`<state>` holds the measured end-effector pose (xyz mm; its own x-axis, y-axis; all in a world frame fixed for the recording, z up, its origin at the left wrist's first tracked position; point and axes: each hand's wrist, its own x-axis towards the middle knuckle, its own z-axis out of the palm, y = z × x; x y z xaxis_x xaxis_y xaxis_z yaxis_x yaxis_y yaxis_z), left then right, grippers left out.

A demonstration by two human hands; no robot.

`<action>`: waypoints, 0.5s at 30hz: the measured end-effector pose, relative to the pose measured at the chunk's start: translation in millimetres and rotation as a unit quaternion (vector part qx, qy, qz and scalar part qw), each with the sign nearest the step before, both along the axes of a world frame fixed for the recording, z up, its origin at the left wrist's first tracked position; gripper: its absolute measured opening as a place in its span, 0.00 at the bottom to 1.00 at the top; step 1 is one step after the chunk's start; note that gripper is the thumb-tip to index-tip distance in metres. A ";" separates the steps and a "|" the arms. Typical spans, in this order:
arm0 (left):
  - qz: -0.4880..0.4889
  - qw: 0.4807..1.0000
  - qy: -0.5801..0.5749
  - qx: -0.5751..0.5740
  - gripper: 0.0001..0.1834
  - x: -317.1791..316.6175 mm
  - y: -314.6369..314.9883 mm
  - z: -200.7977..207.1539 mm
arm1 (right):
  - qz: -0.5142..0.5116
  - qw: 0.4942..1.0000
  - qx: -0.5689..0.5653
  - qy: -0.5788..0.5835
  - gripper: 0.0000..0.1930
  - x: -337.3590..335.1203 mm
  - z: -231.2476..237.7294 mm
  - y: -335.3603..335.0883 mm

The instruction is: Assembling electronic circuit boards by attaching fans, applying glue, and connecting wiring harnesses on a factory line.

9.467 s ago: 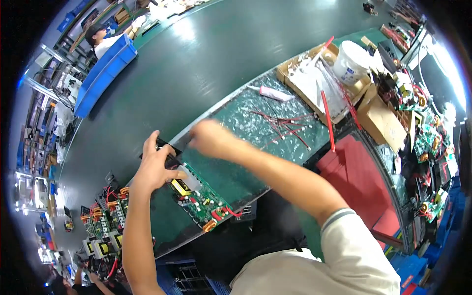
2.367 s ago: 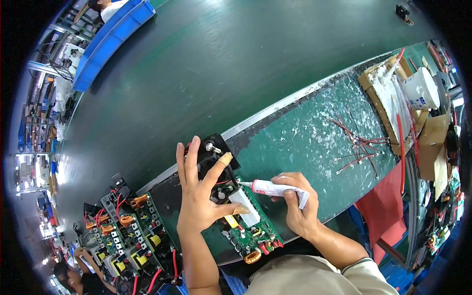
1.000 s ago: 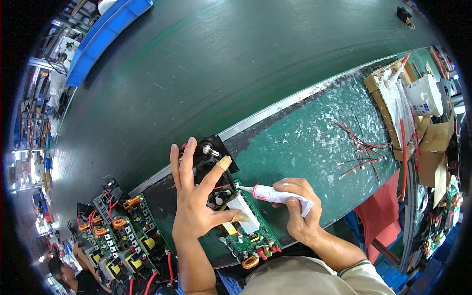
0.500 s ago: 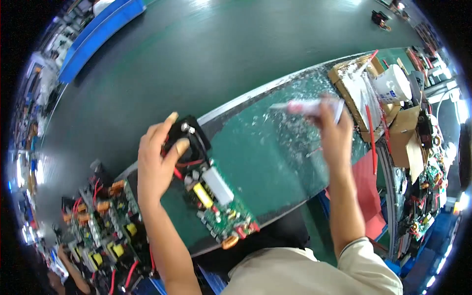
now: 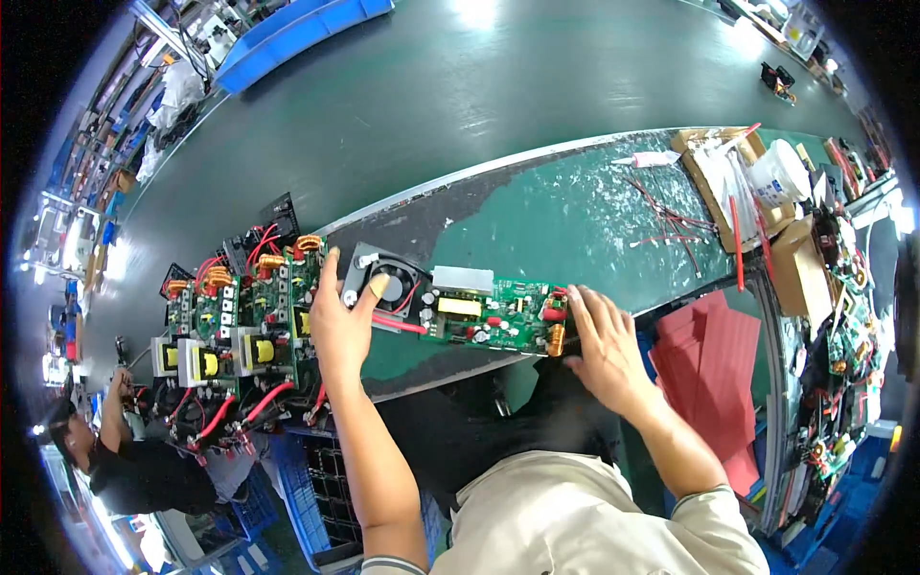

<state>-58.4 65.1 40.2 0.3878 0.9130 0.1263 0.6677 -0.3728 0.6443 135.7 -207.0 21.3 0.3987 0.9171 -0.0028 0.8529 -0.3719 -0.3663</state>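
Observation:
A green circuit board [image 5: 522, 331] crowded with parts lies crosswise on the bench in front of me, with a long grey metal block [image 5: 463, 279] and a yellow-wrapped transformer [image 5: 460, 307] on it. A black cooling fan [image 5: 391, 286] adjoins its left end, joined by red and black wires. My left hand [image 5: 345, 331] grips the fan, thumb over its front and forefinger along the far left side. At the board's right end, beside a copper-wound coil [image 5: 556, 339], my right hand [image 5: 609, 359] closes on the edge. A white glue tube [image 5: 655, 159] with a pointed nozzle lies farther off.
Several similar assembled boards [image 5: 254, 350] stand close by my left arm. Thin red wires [image 5: 676, 220] lie on the bench at right, near a cardboard box [image 5: 714, 187] and white tub [image 5: 774, 172]. Red sheets [image 5: 704, 355] sit lower right. A co-worker [image 5: 125, 460] is far left.
My right hand has let go of the glue tube, now lying by the cardboard box, and has come to the board's right end. The board has turned from slanting to nearly level in view.

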 end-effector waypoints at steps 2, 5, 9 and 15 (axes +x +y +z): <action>0.017 0.997 -0.050 -0.053 0.42 -13.7 -11.4 -5.7 | 0.044 0.999 -0.006 -0.004 0.41 13.2 2.1 -3.8; 0.050 0.993 -0.089 -0.057 0.41 -23.2 -23.9 -16.1 | 0.076 0.997 -0.025 0.002 0.34 42.4 27.3 -2.8; 0.088 0.981 -0.170 -0.042 0.41 -18.5 -39.6 -19.7 | 0.125 0.987 0.036 -0.094 0.26 89.1 23.7 25.5; 0.117 0.974 -0.193 -0.024 0.39 -34.7 -25.0 -51.1 | -0.016 0.995 -0.052 -0.086 0.34 11.5 33.6 -6.2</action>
<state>-93.1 40.1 -10.9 0.1003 0.9791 0.1770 0.4360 -0.2031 0.8767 147.2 -213.2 55.0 0.4299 0.9025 -0.0254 0.8870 -0.4274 -0.1746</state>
